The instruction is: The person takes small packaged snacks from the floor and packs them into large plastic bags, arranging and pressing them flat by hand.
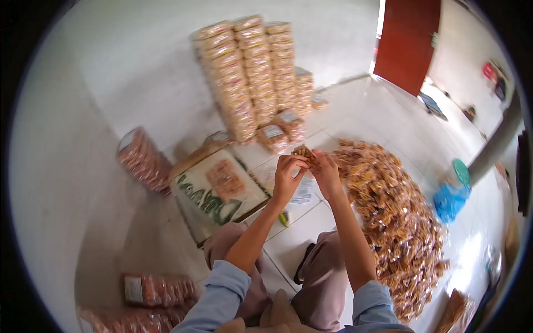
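My left hand [291, 173] and my right hand [326, 173] are raised close together in the middle of the view. Between their fingers they hold a small brown snack packet [305, 155], both hands closed on it. Right of my right hand spreads a big heap of small brown packets [388, 211] on the floor. A low board [250, 206] with a green and white printed top lies left of my left hand, and a flat pack of reddish-brown pieces [226, 179] rests on it.
Tall stacks of packed snacks [258, 72] stand against the wall, with two packs [273, 138] at their foot. Reddish packs [143, 161] lie at the left and lower left [161, 289]. A blue bag [451, 201], a green lid [461, 172] and a red door [408, 44] are at the right.
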{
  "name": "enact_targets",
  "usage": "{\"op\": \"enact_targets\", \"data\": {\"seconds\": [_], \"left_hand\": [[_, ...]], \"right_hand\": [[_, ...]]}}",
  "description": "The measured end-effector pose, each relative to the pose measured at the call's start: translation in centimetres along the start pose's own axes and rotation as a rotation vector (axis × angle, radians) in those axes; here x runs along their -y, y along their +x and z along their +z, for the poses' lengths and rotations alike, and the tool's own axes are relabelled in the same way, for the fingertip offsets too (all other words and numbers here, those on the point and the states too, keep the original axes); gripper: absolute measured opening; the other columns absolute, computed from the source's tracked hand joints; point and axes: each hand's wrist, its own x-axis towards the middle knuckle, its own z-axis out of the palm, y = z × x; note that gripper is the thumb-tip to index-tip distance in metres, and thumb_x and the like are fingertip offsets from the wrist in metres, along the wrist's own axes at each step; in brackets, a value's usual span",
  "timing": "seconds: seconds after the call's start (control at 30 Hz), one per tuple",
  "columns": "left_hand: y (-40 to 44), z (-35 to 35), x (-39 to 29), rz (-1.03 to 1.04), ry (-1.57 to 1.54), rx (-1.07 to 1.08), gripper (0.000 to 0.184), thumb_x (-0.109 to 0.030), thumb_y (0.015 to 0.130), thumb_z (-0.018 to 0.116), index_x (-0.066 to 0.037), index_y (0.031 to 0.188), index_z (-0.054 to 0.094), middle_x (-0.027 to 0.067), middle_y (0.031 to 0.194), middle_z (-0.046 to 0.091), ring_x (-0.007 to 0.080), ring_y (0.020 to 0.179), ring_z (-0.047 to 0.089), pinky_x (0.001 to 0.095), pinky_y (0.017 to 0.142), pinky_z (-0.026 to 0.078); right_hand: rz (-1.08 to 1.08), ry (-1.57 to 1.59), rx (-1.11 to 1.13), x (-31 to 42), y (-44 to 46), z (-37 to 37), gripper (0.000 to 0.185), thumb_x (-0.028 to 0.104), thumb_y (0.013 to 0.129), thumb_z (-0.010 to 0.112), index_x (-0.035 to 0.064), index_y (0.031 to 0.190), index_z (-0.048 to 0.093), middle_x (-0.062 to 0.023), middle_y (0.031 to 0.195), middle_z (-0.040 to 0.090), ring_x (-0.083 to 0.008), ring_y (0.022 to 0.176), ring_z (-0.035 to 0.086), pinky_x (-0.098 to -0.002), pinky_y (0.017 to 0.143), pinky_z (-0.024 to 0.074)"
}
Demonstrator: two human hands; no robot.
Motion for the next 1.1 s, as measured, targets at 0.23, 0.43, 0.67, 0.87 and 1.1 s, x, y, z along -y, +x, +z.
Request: {"op": "enact_targets", "data": {"seconds": [0.23, 0.43, 0.67, 0.87, 1.1], "left_hand": [[-5.5, -11.2, 5.6, -0.183, 0.042, 0.124, 0.021, 0.012, 0.063, 0.057, -0.004, 0.075, 0.052, 0.0069, 0.095, 0.057, 0.0262, 0.093, 0.051, 0.0340, 0.079, 0.043], [-12.7, -15.2, 10.9, -0.415, 0.148, 0.317, 0.043, -0.002, 0.063, 0.063, -0.007, 0.103, 0.048, 0.0123, 0.118, 0.044, 0.0295, 0.113, 0.040, 0.0397, 0.097, 0.032], [-16.2, -14.1, 14.5, -0.359, 0.565, 0.690, 0.068, -0.016, 0.067, 0.065, -0.013, 0.129, 0.036, 0.0091, 0.131, 0.035, 0.0281, 0.127, 0.025, 0.0532, 0.104, 0.013], [-15.9, -12.3, 17.7, -0.253, 0.567, 0.672, 0.039, -0.019, 0.078, 0.058, -0.013, 0.116, 0.054, 0.0001, 0.123, 0.047, 0.0198, 0.122, 0.035, 0.0547, 0.102, 0.017], [-15.1, -11.2, 18.7, -0.461, 0.495, 0.555, 0.027, -0.027, 0.088, 0.047, -0.020, 0.110, 0.060, -0.0032, 0.108, 0.060, 0.0200, 0.115, 0.044, 0.0627, 0.098, 0.011]], "right_hand": [[0.239, 0.062, 0.145, -11.9, 1.5, 6.6, 0.030, 0.002, 0.082, 0.053, -0.0025, 0.111, 0.048, -0.0097, 0.096, 0.058, -0.0142, 0.080, 0.057, -0.0249, 0.071, 0.0478], [0.193, -0.068, -0.172, -19.3, -0.4, 6.8, 0.028, 0.002, 0.084, 0.051, -0.0034, 0.111, 0.050, -0.0113, 0.099, 0.057, -0.0187, 0.093, 0.058, -0.0267, 0.081, 0.0480], [-0.159, -0.629, -0.461, -27.4, -5.9, 2.0, 0.027, -0.001, 0.088, 0.045, -0.0033, 0.115, 0.050, -0.0118, 0.114, 0.054, -0.0186, 0.105, 0.052, -0.0292, 0.089, 0.0426], [-0.127, -0.634, -0.284, -29.2, -7.2, 2.4, 0.032, -0.002, 0.088, 0.045, -0.0006, 0.119, 0.047, -0.0133, 0.116, 0.054, -0.0202, 0.105, 0.053, -0.0301, 0.086, 0.0440], [-0.198, -0.852, -0.223, -29.7, -6.2, 3.7, 0.034, -0.001, 0.087, 0.046, 0.0029, 0.121, 0.048, -0.0137, 0.111, 0.058, -0.0195, 0.098, 0.058, -0.0299, 0.079, 0.0462]]}}
